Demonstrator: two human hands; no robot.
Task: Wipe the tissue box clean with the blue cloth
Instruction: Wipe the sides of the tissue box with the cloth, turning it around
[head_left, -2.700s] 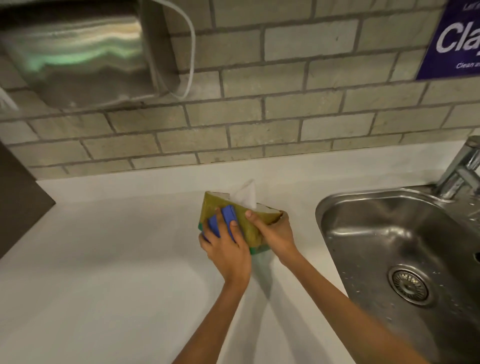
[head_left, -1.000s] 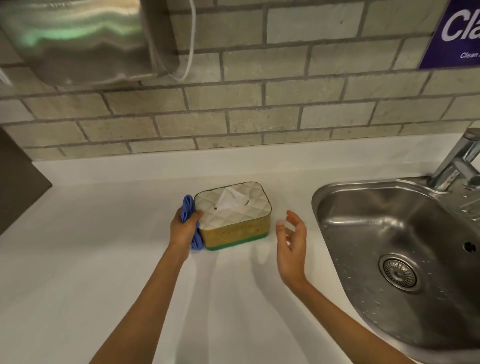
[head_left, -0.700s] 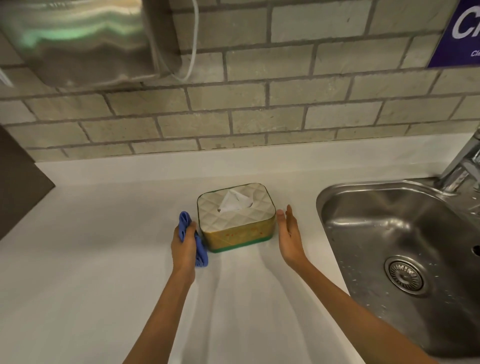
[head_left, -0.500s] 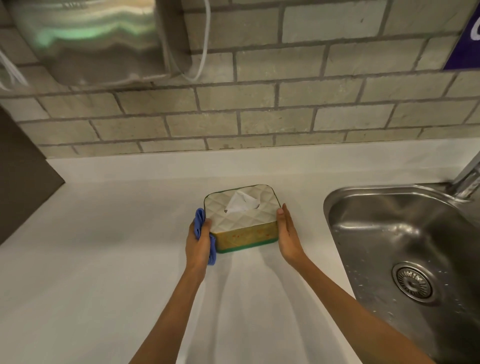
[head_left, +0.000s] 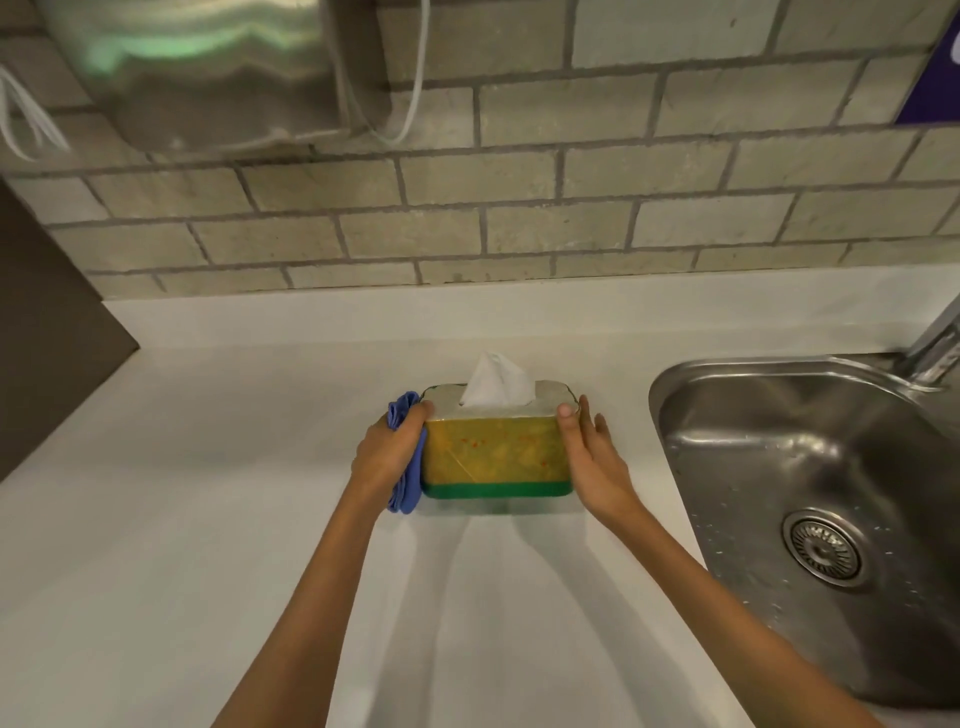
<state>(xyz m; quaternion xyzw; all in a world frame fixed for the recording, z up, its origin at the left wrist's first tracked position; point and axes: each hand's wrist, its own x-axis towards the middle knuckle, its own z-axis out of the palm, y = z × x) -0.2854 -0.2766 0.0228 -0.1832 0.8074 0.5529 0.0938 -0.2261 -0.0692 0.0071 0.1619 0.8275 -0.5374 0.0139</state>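
Note:
The tissue box is yellow with a green band at its base and a white quilted top, and a white tissue sticks up from it. It stands upright on the white counter. My left hand presses the bunched blue cloth against the box's left end. My right hand lies flat against the box's right end, thumb on the top edge, fingers spread.
A steel sink lies right of the box, with a tap at its far corner. A brick wall rises behind the counter. A metal dispenser hangs at the upper left. A dark panel borders the counter's left side.
The box has gone from tilted in both hands to standing on the counter. My right hand let go, then closed in on the right end. The view now sees more of the box's front.

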